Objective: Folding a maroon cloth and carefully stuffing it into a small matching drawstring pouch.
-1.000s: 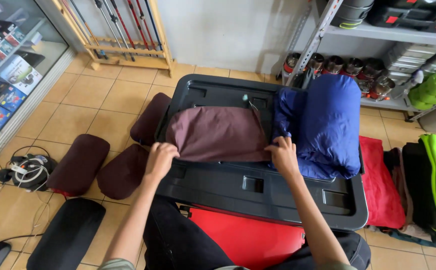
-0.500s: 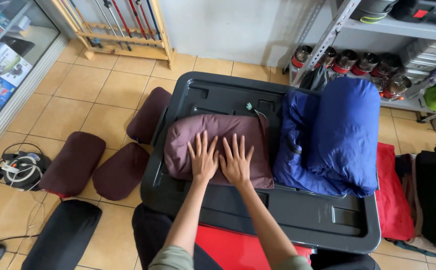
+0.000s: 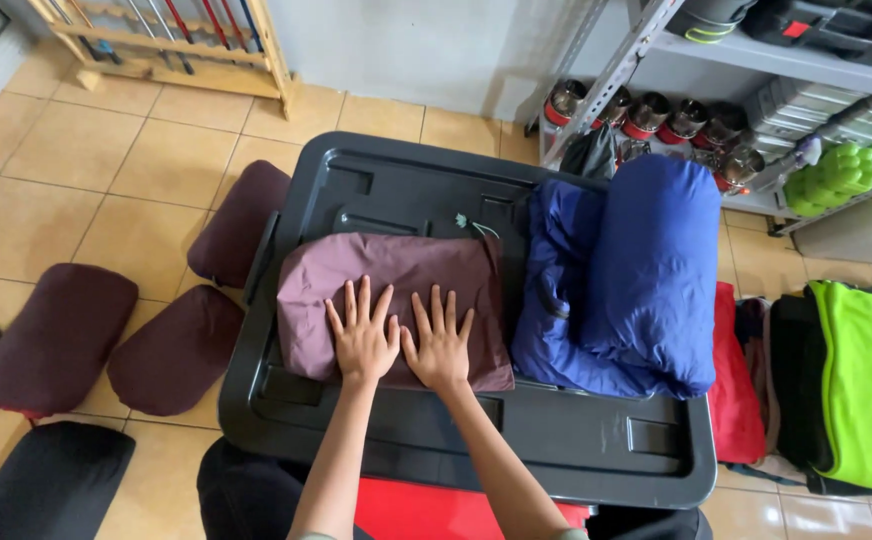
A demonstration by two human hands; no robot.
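A folded maroon cloth bundle [image 3: 396, 300] is being pressed flat by both hands on the black plastic lid [image 3: 386, 190] of a large container, which is serving as the worktop. The left hand [image 3: 363, 335] is being laid palm down on the near middle of the bundle, fingers spread and straight, gripping nothing. The right hand [image 3: 439, 343] is being laid just beside it, to the right, equally open and flat on the cloth. The bundle is being kept at the centre left of the lid, with a thin cord [image 3: 473, 226] lying at its far right corner.

Just to the right of the bundle, a rolled blue sleeping bag [image 3: 646, 270] is being carried by the same lid, its loose end touching the maroon cloth. On the tiled floor to the left, 3 maroon stuffed sacks [image 3: 51, 335] are being kept near the container, and a black sack [image 3: 51, 485] is lying nearer. On the right, a red fabric item [image 3: 736, 390] and a bright green one [image 3: 866, 385] are being stored on the floor beside a metal shelf [image 3: 736, 60] holding pots.
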